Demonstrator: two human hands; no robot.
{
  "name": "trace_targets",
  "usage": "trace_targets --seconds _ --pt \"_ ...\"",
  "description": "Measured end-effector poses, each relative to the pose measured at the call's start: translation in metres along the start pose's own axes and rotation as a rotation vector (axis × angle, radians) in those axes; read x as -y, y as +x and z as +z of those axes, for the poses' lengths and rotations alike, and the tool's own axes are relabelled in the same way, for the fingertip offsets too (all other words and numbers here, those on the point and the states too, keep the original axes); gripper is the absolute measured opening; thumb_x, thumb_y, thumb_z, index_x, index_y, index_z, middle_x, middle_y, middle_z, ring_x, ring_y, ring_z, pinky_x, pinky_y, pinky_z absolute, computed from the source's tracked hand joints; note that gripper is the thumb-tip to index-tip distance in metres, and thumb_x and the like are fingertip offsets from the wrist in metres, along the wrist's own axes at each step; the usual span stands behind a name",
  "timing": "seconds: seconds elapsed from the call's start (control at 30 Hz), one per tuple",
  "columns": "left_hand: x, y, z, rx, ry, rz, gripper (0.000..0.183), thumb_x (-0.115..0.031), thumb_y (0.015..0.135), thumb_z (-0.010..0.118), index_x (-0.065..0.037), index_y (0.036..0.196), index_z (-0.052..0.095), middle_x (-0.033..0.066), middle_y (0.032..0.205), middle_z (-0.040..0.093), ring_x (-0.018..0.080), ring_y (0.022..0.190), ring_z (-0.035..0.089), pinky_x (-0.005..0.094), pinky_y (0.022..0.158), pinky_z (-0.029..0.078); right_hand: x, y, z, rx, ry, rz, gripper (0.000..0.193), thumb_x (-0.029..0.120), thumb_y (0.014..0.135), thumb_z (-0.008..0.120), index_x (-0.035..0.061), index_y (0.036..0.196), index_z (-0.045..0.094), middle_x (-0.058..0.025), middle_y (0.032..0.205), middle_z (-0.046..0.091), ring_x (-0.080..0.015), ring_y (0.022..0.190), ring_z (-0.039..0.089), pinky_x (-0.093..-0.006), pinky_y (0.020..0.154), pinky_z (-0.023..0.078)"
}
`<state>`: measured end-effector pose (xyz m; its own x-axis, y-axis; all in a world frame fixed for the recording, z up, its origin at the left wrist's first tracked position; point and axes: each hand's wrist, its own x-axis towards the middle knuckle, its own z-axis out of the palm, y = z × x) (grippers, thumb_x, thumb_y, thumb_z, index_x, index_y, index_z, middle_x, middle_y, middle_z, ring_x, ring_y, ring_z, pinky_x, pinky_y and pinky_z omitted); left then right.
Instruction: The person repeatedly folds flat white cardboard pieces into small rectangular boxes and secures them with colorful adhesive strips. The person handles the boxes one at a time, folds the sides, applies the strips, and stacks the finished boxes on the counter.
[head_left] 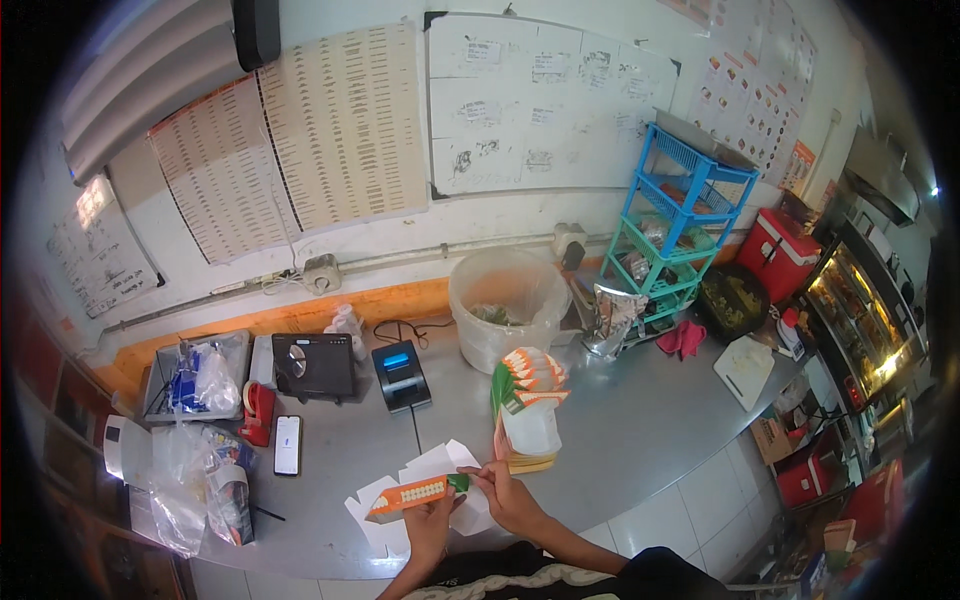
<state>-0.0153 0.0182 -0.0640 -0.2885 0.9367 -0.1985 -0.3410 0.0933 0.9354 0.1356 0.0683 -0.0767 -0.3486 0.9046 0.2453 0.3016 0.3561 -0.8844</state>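
At the table's front edge, my left hand (429, 524) is closed on a partly folded cardboard box (410, 495), printed orange and white with a green end. White flat cardboard pieces (372, 492) with cut flaps spread beneath and behind it. My right hand (506, 500) is closed, its fingers pinching the white edge beside the box's green end. Just beyond my hands stands a pile of printed cardboard boxes (528, 372) in orange, white and green, with white inner sides showing. My fingers partly cover the box.
Left on the metal table (340, 437) are a phone (287, 445), a red tape dispenser (257, 414), plastic bags and a grey tray (160, 375). A tablet (313, 366), a small printer (401, 377) and a clear bucket (508, 318) line the back. Right stand a tiered rack (672, 250) and cutting board (745, 372).
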Motion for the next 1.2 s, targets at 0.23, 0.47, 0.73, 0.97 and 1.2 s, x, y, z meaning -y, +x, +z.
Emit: trace_targets --seconds 0.23,0.47,0.73,0.97,1.2 --pt "0.031 0.000 0.002 -0.070 0.312 0.165 0.031 -0.021 0.094 0.071 0.001 0.114 0.067 0.0124 0.109 0.070 0.0234 0.098 0.066 0.0346 0.092 0.049 0.010 0.007 0.010 -0.100 0.141 0.108 0.015 0.016 0.106 0.046 0.0015 0.111 0.044 -0.0198 0.098 0.066 -0.0254 0.081 0.065 -0.0349 0.073 0.049" --pt "0.018 -0.004 0.001 0.011 0.737 0.216 0.034 -0.026 0.096 0.066 -0.005 0.122 0.065 0.0151 0.115 0.067 0.0283 0.109 0.063 0.0386 0.097 0.046 -0.002 0.003 0.017 -0.152 0.220 0.222 0.018 0.016 0.105 0.052 -0.0008 0.103 0.059 -0.0084 0.092 0.067 -0.0116 0.085 0.060 -0.0285 0.074 0.048" --pt "0.039 0.012 -0.012 0.123 0.582 0.413 0.033 -0.018 0.094 0.065 -0.003 0.123 0.063 0.0173 0.120 0.065 0.0317 0.114 0.060 0.0415 0.101 0.044 0.012 0.000 0.004 -0.183 0.638 0.476 0.005 0.002 0.096 0.063 0.0002 0.092 0.060 -0.0119 0.117 0.070 -0.0081 0.097 0.063 -0.0231 0.086 0.047" --pt "0.039 0.015 -0.019 0.141 0.543 0.462 0.034 -0.011 0.092 0.065 -0.001 0.124 0.061 0.0191 0.124 0.063 0.0347 0.118 0.058 0.0440 0.104 0.041 0.010 0.009 0.000 -0.100 0.572 0.372 0.007 0.002 0.096 0.064 0.0009 0.089 0.063 -0.0012 0.087 0.069 -0.0056 0.082 0.061 -0.0225 0.076 0.048" --pt "0.038 0.014 -0.024 0.130 0.539 0.479 0.034 -0.008 0.091 0.064 -0.001 0.124 0.061 0.0199 0.125 0.062 0.0358 0.120 0.057 0.0449 0.105 0.041 0.012 0.012 0.013 -0.245 0.498 0.387 0.007 0.001 0.095 0.066 0.0005 0.088 0.064 0.0003 0.084 0.066 -0.0035 0.074 0.058 -0.0199 0.068 0.045"
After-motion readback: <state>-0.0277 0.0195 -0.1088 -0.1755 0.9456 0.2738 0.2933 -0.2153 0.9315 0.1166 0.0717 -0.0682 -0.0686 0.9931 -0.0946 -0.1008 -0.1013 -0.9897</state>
